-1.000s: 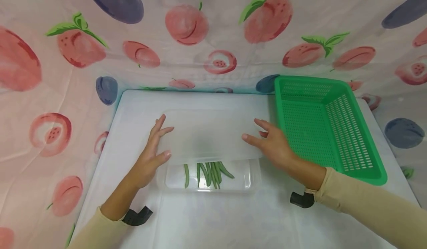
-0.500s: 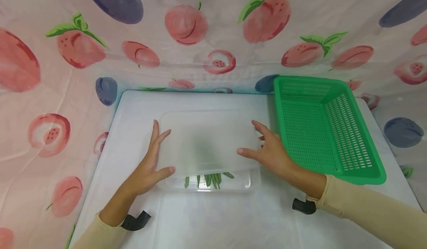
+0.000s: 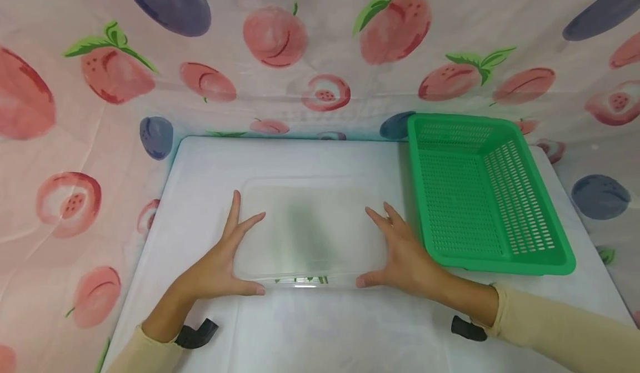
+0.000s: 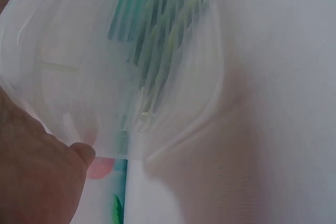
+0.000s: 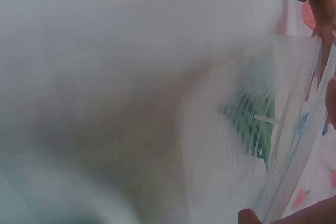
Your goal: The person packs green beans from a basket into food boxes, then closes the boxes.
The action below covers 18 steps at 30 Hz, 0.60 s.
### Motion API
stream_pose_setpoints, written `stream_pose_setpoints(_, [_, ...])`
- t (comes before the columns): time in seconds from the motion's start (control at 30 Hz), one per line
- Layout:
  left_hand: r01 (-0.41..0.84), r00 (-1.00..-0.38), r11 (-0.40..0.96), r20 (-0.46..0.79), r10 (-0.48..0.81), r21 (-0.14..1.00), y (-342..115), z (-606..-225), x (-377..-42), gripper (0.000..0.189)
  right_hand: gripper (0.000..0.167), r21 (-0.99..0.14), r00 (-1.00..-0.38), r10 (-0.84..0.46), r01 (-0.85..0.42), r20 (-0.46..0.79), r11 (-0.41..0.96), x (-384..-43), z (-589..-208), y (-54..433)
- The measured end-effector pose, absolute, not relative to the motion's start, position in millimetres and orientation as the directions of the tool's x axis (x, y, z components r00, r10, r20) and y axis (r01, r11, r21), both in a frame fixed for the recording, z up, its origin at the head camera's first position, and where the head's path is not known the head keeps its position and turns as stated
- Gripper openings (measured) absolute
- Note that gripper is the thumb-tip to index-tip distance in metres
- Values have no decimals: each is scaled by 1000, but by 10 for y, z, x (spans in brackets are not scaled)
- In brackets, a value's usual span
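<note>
A frosted plastic lid (image 3: 345,234) lies over a clear plastic container (image 3: 345,282). Through it several green beans (image 3: 302,234) show as a blurred green patch; their tips peek out at the front rim. My left hand (image 3: 217,267) holds the lid's left end, thumb at the front corner and fingers spread along the side. At the right end my right hand (image 3: 407,256) grips it likewise, thumb on the front edge. In the left wrist view the thumb (image 4: 83,153) rests at the lid's corner, and beans show through the ribbed plastic. The right wrist view has another thumb (image 5: 249,216) beside the rim.
A green slotted basket (image 3: 462,212) stands right of the container, close beside the right hand. Both rest on a white-covered table (image 3: 320,334). A fruit-patterned cloth (image 3: 210,112) hangs behind and at the sides. Black mounts (image 3: 197,334) sit at both wrists.
Both hands have brought the lid nearer and down over the container. The beans, partly uncovered before, are now almost wholly beneath it. The basket has stayed put.
</note>
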State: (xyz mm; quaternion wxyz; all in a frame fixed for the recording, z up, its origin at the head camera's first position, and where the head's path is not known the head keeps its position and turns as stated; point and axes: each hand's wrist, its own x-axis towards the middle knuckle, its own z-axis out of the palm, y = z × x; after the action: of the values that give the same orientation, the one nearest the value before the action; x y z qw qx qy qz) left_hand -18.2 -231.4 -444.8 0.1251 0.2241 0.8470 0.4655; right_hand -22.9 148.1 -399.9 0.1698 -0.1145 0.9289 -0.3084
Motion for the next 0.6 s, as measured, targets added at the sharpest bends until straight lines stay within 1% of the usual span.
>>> stream_pose_setpoints(0.07, [273,-865,474,-2,502,837,-2316,-4461,-183,123,134,-586,-904,-346,-143,-249,797,-179,-3999,1495])
stream_pose_setpoints(0.17, [284,-867,484,6,498,828,-2305,-4476,-180,122,134,-561,-885,-389,-192,-255,805,-130,-3997,1516])
stream_pose_setpoints(0.27, [287,-875,493,16,484,821,-2269,-4494,-167,121,128,-542,-873,-419,-233,-249,808,-118,-4010,1549])
stream_pose_setpoints(0.47, [260,-892,504,6,451,823,-2155,-4519,-128,122,117,-535,-869,-445,-276,-215,798,-154,-4003,1644])
stream_pose_setpoints(0.6, [275,-885,507,9,466,817,-2172,-4524,-143,123,111,-515,-866,-456,-302,-203,802,-153,-3969,1659])
